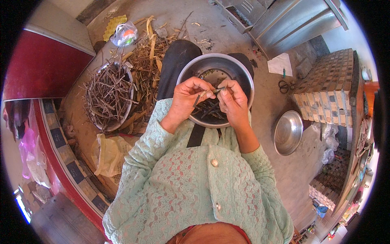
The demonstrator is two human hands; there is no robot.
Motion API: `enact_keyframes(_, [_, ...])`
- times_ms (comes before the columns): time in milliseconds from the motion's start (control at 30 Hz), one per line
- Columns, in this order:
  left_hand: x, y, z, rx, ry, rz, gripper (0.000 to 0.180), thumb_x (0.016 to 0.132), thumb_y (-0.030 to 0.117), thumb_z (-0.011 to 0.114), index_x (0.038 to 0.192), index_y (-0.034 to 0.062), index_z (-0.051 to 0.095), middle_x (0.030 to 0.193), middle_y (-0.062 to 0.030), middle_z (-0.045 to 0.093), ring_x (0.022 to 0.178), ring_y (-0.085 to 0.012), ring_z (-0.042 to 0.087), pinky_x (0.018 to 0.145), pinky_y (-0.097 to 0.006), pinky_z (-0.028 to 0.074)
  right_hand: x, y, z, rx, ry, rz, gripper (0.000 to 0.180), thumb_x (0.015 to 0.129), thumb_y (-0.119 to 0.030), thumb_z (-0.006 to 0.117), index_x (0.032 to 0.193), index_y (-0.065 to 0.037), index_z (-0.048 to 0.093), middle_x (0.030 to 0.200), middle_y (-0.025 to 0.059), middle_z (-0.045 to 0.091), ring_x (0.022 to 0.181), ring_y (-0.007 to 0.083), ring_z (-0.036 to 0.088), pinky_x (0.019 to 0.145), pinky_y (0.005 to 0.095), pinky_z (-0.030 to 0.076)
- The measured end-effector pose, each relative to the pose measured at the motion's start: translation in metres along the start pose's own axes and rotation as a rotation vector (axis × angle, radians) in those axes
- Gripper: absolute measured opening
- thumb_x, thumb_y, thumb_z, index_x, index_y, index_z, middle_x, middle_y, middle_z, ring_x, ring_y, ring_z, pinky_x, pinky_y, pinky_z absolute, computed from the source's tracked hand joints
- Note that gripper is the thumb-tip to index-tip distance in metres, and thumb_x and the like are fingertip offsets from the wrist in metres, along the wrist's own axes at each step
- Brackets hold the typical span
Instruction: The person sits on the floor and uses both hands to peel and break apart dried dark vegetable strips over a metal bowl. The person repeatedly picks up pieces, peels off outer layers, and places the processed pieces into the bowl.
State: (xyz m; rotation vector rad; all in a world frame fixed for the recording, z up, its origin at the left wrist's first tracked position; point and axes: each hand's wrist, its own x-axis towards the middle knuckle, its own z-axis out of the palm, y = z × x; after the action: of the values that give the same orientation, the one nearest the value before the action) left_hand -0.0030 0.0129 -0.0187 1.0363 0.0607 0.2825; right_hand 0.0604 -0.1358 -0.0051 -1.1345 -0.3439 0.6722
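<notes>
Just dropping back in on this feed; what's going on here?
A seated person pinches a small, dark greenish piece, possibly a pod, between the fingertips of the left hand and right hand. Both are above a round, silver metal bowl on the lap, holding dark, slender pieces. On the floor to the left, thin brown twigs fill a round metal basin.

bowl (pixel 215 61): round, grey metal, sits mouth up, upper centre of frame | strips (pixel 209 110): dark, slender, lie jumbled in its lower part | piece (pixel 218 90): small, thin, dark greenish, is held over bowl's middle
</notes>
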Motion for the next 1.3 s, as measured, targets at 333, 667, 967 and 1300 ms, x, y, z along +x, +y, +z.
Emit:
enact_keyframes(333, [-0.001, -0.002, 0.001, 0.007, 0.079, -0.002, 0.013, 0.078, -0.007, 0.064, 0.084, 0.0023, 0.058, 0.089, -0.008, 0.063, 0.08, -0.0122, 0.061, 0.073, -0.025, 0.052, -0.001, -0.004, 0.003, -0.113, 0.072, -0.039, 0.022, 0.092, -0.016, 0.054, 0.109, -0.003, 0.054, 0.069, -0.0047, 0.047, 0.057, 0.0015, 0.038, 0.049, 0.0153, 0.031])
enact_keyframes(667, [-0.003, 0.002, 0.002, 0.053, 0.005, 0.009, 0.013, 0.079, -0.007, 0.063, 0.084, 0.003, 0.057, 0.088, -0.0065, 0.063, 0.083, -0.011, 0.059, 0.077, -0.026, 0.049, 0.004, 0.005, 0.003, -0.549, 0.101, -0.286, 0.014, 0.085, -0.009, 0.062, 0.095, -0.001, 0.058, 0.078, 0.0004, 0.06, 0.068, 0.0046, 0.051, 0.063, 0.0207, 0.044])
enact_keyframes(967, [-0.001, -0.002, 0.003, 0.031, 0.024, 0.0, 0.013, 0.08, -0.009, 0.062, 0.085, 0.002, 0.057, 0.089, -0.0083, 0.063, 0.081, -0.0136, 0.062, 0.074, -0.027, 0.052, 0.002, 0.008, 0.009, -0.539, 0.26, -0.248, 0.014, 0.088, -0.007, 0.055, 0.099, 0.0, 0.058, 0.079, 0.0031, 0.061, 0.068, 0.0067, 0.052, 0.065, 0.022, 0.045])
enact_keyframes(1300, [-0.002, -0.007, -0.001, 0.024, 0.051, 0.009, 0.013, 0.08, -0.009, 0.06, 0.085, 0.0025, 0.056, 0.089, -0.0079, 0.064, 0.078, -0.0127, 0.061, 0.071, -0.025, 0.052, 0.001, 0.005, 0.004, -0.403, 0.307, -0.212, 0.018, 0.088, -0.009, 0.058, 0.104, -0.001, 0.06, 0.075, -0.0019, 0.055, 0.066, 0.0047, 0.048, 0.062, 0.0194, 0.042])
